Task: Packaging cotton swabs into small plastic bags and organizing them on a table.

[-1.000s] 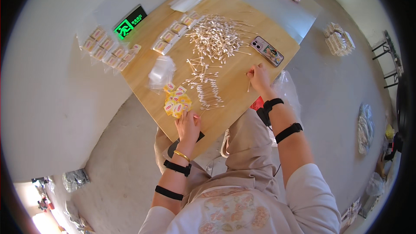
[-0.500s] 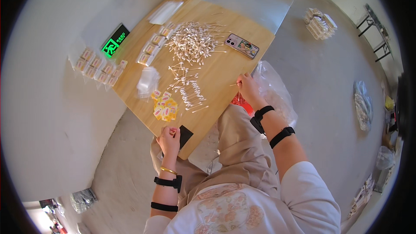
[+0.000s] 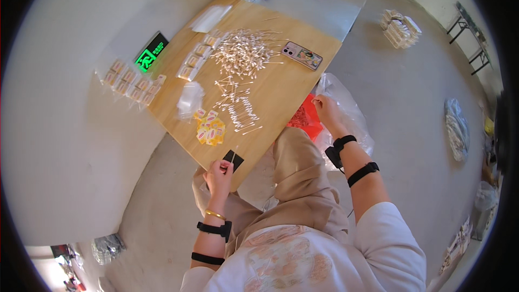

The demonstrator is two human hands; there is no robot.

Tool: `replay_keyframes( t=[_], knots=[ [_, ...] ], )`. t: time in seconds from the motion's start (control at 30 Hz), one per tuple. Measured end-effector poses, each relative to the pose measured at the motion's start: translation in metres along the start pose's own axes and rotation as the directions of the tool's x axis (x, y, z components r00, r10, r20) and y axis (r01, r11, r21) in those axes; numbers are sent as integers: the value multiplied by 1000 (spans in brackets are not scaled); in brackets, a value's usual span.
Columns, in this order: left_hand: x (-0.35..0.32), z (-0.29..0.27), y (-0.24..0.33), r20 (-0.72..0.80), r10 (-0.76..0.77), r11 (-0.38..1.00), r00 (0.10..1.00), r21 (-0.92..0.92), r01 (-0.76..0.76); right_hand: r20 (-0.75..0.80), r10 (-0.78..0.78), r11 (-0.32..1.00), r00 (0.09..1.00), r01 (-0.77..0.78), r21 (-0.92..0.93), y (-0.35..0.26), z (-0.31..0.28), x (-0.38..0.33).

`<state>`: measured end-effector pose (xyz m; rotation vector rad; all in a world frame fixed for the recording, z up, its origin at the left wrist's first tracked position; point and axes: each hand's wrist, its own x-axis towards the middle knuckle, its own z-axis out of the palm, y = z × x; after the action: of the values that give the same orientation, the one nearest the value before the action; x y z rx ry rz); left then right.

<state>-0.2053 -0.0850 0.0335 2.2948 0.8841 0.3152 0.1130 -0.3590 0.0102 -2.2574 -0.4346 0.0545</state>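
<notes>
My left hand (image 3: pixel 219 173) is at the table's near edge, its fingers pinched beside a small black square (image 3: pixel 230 157). From those fingers a thin cotton swab (image 3: pixel 234 154) sticks up across the square. My right hand (image 3: pixel 326 109) is off the table's right side, above a red bag (image 3: pixel 307 119). Its fingers are curled closed, and whatever they may hold is hidden. On the table a row of cotton swabs (image 3: pixel 244 114) lies side by side, with a large loose heap of swabs (image 3: pixel 246 51) farther away. Yellow and white cards (image 3: pixel 210 128) lie left of the row.
A phone (image 3: pixel 301 55) lies at the table's right. Clear plastic sleeves (image 3: pixel 190 99) and small packs (image 3: pixel 193 62) line the left side; more packs (image 3: pixel 130 84) stand by the wall near a green lit sign (image 3: pixel 150 54). A clear plastic bag (image 3: pixel 351 113) hangs beyond the right edge.
My right hand has moved slightly right, away from the table edge, and the swab seen at its fingers no longer shows. A swab now shows at my left fingers.
</notes>
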Motion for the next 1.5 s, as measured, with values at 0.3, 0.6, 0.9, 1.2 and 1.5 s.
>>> replay_keyframes(
  t=[0.3, 0.6, 0.9, 1.2, 1.5],
  knots=[
    [49, 33, 27, 65, 200, 969, 978, 135, -207, 193, -210, 965, 959, 171, 200, -58, 30, -27],
    [95, 57, 43, 92, 190, 952, 977, 225, -206, 324, -191, 960, 926, 108, 258, -87, 69, -39],
    [75, 70, 45, 125, 420, 871, 899, 223, -438, 275, -252, 950, 928, 183, 251, -92, 105, -37],
    [129, 70, 58, 108, 383, 813, 917, 433, -390, 197, -379, 921, 904, 347, 178, -113, 119, 21],
    [185, 50, 19, 40, 288, 914, 957, 285, -287, 236, -393, 919, 889, 389, 65, -122, 145, 82]
  ],
)
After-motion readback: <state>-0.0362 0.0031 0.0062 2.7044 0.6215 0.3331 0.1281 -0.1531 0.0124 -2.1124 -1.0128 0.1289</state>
